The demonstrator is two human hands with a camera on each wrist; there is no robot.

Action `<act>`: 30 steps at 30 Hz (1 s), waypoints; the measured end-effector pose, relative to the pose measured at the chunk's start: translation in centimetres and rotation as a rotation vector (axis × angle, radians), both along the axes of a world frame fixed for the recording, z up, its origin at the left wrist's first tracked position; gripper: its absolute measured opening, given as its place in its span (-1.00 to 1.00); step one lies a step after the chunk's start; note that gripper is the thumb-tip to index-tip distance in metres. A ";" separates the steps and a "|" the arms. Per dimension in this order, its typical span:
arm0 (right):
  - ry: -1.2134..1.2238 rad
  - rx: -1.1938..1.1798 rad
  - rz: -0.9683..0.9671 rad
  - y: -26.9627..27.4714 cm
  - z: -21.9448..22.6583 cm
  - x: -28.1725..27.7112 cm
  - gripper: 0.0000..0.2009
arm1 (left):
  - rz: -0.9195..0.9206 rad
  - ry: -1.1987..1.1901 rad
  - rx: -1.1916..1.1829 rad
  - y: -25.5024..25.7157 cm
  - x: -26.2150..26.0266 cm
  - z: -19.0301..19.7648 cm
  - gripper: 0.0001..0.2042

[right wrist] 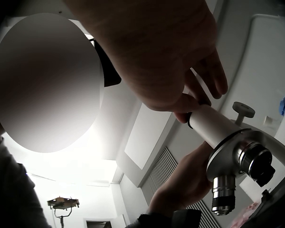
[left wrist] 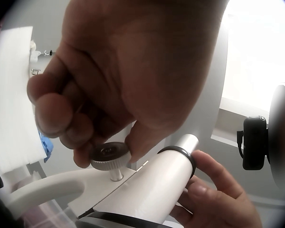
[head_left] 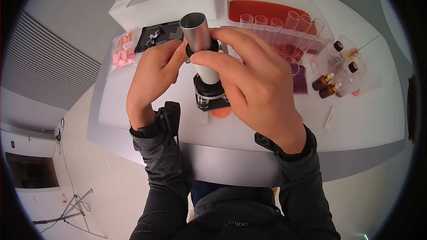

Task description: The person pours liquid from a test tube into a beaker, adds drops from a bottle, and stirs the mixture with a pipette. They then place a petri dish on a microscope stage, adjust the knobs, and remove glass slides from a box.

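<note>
A microscope's white tube [head_left: 207,74] stands upright below a silver cylinder [head_left: 195,31], with a black collar between them. My left hand [head_left: 153,73] is at the tube's left; in the left wrist view its thumb and finger pinch a knurled knob [left wrist: 110,156]. At the collar, my right hand [head_left: 262,84] grips with thumb and fingers on both sides. The right wrist view shows that hand [right wrist: 156,57] at the tube's top, with an opposite knob [right wrist: 243,109] untouched and objective lenses [right wrist: 223,195] below. My right palm hides part of the microscope's arm.
At the right stand clear tubes [head_left: 276,24], brown dropper bottles [head_left: 330,90] and clear bottles [head_left: 349,76]. Behind are a red-filled bin [head_left: 327,15] and a white foam block [head_left: 169,9]. A black tray [head_left: 144,40] and a bag of pink pieces [head_left: 123,52] lie left.
</note>
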State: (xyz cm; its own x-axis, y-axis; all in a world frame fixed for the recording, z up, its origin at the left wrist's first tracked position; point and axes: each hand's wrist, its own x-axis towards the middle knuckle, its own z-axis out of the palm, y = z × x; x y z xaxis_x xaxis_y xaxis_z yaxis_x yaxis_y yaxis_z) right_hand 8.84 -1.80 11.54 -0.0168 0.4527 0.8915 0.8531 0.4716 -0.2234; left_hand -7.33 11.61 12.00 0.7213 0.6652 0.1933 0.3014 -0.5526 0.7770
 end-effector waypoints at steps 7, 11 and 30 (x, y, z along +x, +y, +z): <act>-0.011 0.004 0.003 0.0 0.1 0.0 -0.61 | -0.071 -0.089 0.050 -0.2 -0.6 0.0 -0.74; -0.016 0.004 0.002 0.0 0.0 0.0 -0.61 | -0.090 -0.070 -0.012 0.0 -0.6 -0.2 -0.74; -0.011 0.014 -0.011 0.1 -0.1 -0.2 -0.59 | -0.052 -0.056 -0.017 -0.4 -0.5 0.2 -0.75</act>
